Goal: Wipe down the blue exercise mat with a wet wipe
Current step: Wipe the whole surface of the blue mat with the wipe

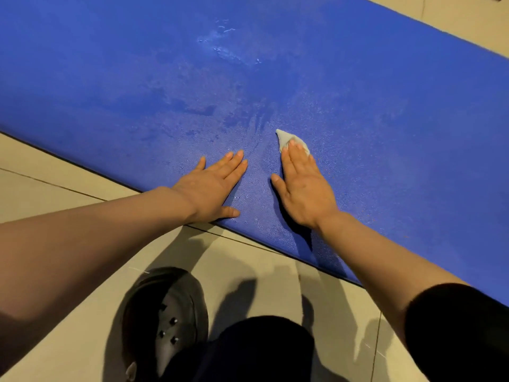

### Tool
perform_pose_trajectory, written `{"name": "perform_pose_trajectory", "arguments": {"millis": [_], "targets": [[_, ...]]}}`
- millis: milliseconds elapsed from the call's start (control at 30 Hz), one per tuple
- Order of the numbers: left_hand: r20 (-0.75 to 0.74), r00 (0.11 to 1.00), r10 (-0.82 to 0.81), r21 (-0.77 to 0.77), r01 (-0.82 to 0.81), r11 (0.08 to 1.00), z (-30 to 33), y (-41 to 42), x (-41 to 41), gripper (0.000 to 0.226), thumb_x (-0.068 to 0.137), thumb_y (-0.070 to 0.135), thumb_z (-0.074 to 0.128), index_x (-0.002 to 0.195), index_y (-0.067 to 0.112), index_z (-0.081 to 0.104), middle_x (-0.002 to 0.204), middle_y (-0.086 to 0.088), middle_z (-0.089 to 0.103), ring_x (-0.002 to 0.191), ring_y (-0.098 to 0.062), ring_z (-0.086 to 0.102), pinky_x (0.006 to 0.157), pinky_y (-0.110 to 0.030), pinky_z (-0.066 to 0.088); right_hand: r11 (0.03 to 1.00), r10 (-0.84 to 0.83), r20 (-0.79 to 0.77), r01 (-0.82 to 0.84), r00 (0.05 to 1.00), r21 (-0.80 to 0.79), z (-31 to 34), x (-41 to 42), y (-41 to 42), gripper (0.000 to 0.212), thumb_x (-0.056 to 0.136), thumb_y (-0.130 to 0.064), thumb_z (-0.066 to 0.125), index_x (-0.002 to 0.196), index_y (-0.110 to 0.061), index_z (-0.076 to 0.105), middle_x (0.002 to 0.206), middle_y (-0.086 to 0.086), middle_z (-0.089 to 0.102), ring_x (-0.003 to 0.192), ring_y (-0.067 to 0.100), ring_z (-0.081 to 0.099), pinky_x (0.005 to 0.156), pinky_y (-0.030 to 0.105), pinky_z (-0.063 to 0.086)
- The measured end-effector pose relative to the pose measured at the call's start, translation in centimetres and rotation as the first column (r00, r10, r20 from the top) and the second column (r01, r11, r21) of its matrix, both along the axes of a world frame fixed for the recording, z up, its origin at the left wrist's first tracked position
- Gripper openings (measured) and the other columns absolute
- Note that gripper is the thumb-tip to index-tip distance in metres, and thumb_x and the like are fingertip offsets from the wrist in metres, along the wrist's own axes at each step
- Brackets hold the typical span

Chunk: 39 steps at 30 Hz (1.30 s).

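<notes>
The left hand (pixel 212 186) lies flat with fingers spread, bracing the textured blue foam exercise mat (pixel 358 92) near its floor-side edge. Just beside it, the right hand (pixel 303 188) presses a crumpled pale wet wipe (pixel 285 137) under straight fingers. Damp streaks mark the middle; the far stretches look unwiped.
</notes>
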State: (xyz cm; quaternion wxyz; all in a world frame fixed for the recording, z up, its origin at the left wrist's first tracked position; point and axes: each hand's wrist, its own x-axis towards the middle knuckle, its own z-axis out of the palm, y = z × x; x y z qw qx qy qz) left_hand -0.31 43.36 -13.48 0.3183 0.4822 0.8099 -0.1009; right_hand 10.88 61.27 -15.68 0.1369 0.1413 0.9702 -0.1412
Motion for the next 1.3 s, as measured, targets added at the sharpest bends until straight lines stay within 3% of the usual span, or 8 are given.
{"name": "perform_pose_trajectory", "arguments": {"millis": [67,267,500,600,733,933,1100,1300], "targets": [[0.004,1.000,-0.006,-0.004,0.007,1.000,0.0,-0.1,0.1,0.097,0.093,0.057,0.047,0.151,0.017,-0.020,0.157,0.000,-0.031,0.147,-0.015,-0.019,0.119,-0.045,-0.002,0.998,-0.051,-0.047,0.050,0.998,-0.034,-0.4,-0.2,-2.6,0.065,0.105,-0.037,0.028,0.152,-0.001,0.002,0.161,0.016,-0.006,0.149,0.024,-0.009,0.119,0.031,-0.012],[0.018,1.000,-0.007,0.078,0.006,0.997,-0.4,-0.8,-0.2,0.097,0.092,0.059,0.047,0.151,0.018,-0.018,0.157,0.003,-0.029,0.146,-0.012,-0.019,0.119,-0.041,-0.004,0.963,0.266,-0.118,-0.269,0.957,-0.018,-0.5,3.3,-2.0,0.070,0.097,-0.048,0.013,0.153,-0.005,0.016,0.161,0.011,0.010,0.149,0.021,0.007,0.121,0.030,-0.001],[0.038,0.998,-0.050,0.181,0.043,0.983,-1.0,-2.3,-0.6,0.104,0.086,0.061,0.055,0.153,0.018,-0.012,0.159,0.002,-0.022,0.147,-0.012,-0.016,0.118,-0.036,-0.006,0.990,-0.130,-0.220,0.114,0.967,-0.085,-1.7,2.2,-6.4,0.067,0.098,-0.041,0.021,0.148,0.004,0.027,0.157,0.022,0.021,0.148,0.031,0.016,0.122,0.039,0.010],[0.044,0.998,-0.038,0.212,0.028,0.977,-1.1,-2.4,-0.5,0.106,0.084,0.062,0.057,0.153,0.018,-0.010,0.160,0.002,-0.019,0.147,-0.011,-0.015,0.118,-0.035,-0.006,0.996,-0.056,-0.160,0.043,0.986,-0.083,-1.5,0.4,-7.0,0.062,0.103,-0.037,0.025,0.152,0.000,0.016,0.160,0.017,0.008,0.150,0.026,0.003,0.122,0.036,0.001],[0.021,0.997,-0.068,0.234,0.062,0.970,-1.0,-2.7,-0.6,0.114,0.078,0.065,0.062,0.153,0.019,-0.010,0.159,0.004,-0.019,0.147,-0.010,-0.014,0.116,-0.032,-0.010,0.993,0.116,-0.197,-0.114,0.973,0.024,-1.4,4.1,-4.2,0.063,0.100,-0.040,0.026,0.151,-0.002,0.024,0.159,0.015,0.020,0.148,0.025,0.016,0.121,0.038,0.014],[-0.032,0.994,-0.103,0.247,0.108,0.963,-1.3,-3.1,-0.5,0.114,0.079,0.062,0.064,0.153,0.018,-0.010,0.158,0.003,-0.020,0.146,-0.009,-0.015,0.114,-0.029,-0.013,0.994,-0.105,-0.233,0.109,0.967,0.004,-2.1,6.2,-6.8,0.065,0.099,-0.040,0.026,0.148,0.003,0.029,0.156,0.021,0.024,0.147,0.031,0.018,0.121,0.041,0.014],[-0.034,0.996,-0.081,0.280,0.087,0.956,-1.2,-3.6,-0.2,0.108,0.081,0.060,0.062,0.154,0.017,-0.006,0.161,0.001,-0.012,0.147,-0.010,-0.011,0.115,-0.027,-0.010,0.999,-0.023,-0.288,0.015,0.957,-0.029,-2.2,2.1,-11.5,0.065,0.097,-0.037,0.026,0.145,0.006,0.034,0.154,0.022,0.028,0.146,0.031,0.023,0.121,0.040,0.015],[-0.091,0.989,-0.119,0.255,0.139,0.957,-1.2,-3.5,-0.1,0.107,0.083,0.064,0.056,0.153,0.016,-0.010,0.159,0.001,-0.018,0.148,-0.013,-0.012,0.115,-0.029,-0.011,0.987,0.120,-0.288,-0.083,0.950,0.138,-2.5,9.1,-7.3,0.059,0.100,-0.036,0.034,0.145,0.003,0.037,0.153,0.020,0.032,0.144,0.029,0.028,0.117,0.041,0.022]]}}
